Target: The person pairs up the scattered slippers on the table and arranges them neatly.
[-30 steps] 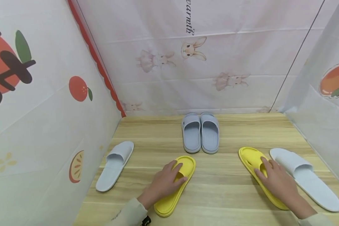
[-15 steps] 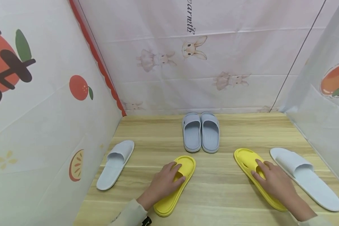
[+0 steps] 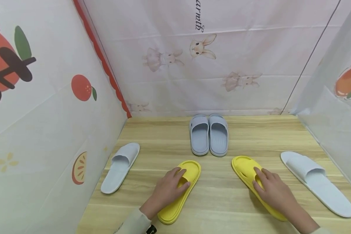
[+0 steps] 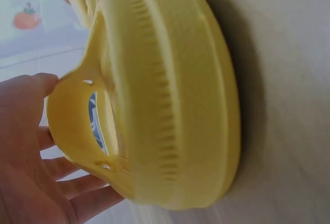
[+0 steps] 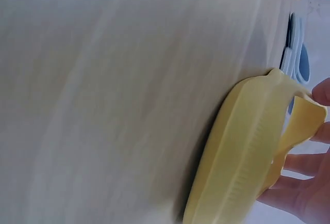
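Two yellow slippers stand apart on the wood-patterned surface, toes pointing away from me. My left hand [image 3: 169, 188] grips the strap of the left yellow slipper [image 3: 194, 169]; in the left wrist view its thumb and fingers lie on opposite sides of that strap [image 4: 69, 110]. On the other side, my right hand [image 3: 276, 191] holds the right yellow slipper [image 3: 243, 165] by its strap, with thumb and fingers at the strap [image 5: 304, 118] in the right wrist view. The right slipper's toe angles left. Each hand hides part of its slipper in the head view.
A pair of grey slippers [image 3: 199, 138] sits side by side near the back wall [image 3: 175, 94]. One white slipper [image 3: 114, 177] lies at the left, another white slipper [image 3: 330, 195] at the right. Printed cloth walls enclose the wooden surface [image 3: 216, 201] on the left, back and right.
My right hand has slid the right yellow slipper leftward, away from the right white slipper and closer to the left yellow one. The left hand and its slipper have hardly moved. The head view has tilted slightly.
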`<state>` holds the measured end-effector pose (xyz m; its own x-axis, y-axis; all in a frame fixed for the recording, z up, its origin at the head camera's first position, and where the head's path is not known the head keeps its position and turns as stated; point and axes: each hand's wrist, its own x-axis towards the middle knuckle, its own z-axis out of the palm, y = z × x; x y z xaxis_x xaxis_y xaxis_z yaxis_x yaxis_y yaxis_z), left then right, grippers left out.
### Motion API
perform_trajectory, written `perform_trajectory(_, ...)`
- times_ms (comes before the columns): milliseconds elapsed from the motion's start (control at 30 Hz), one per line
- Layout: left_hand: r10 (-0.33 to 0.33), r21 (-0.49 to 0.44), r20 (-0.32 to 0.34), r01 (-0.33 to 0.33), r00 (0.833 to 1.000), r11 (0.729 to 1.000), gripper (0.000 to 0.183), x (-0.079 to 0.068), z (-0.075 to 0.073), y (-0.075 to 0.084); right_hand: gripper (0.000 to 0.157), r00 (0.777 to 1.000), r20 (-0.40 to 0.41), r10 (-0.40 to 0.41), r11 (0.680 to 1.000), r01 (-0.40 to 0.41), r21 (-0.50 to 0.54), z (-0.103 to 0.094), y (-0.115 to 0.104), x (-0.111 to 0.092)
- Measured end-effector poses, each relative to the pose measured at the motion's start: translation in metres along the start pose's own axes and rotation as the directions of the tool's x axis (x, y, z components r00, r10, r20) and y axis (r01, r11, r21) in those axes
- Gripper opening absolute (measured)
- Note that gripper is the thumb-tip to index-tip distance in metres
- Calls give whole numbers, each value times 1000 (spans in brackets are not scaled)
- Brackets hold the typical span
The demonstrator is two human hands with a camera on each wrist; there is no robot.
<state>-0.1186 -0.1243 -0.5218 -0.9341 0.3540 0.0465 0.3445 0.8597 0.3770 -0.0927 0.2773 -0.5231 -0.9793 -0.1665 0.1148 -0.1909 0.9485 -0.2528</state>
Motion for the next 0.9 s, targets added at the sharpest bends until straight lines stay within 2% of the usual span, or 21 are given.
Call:
perform_trajectory(267, -30, 6, -15, 30, 999, 1000, 62, -4, -2, 0, 52, 991, -75, -113, 994, 113, -7, 10, -33, 3)
perform_trajectory(633, -35, 90, -76, 42, 997, 995, 60, -8, 0, 4, 49, 973, -112, -200, 980, 199, -22, 23, -75, 12)
perform_trajectory(900, -51, 86, -100, 59, 994, 995, 59, -11, -2, 7, 49, 958, -154, -243, 970, 241, -36, 33, -97, 20)
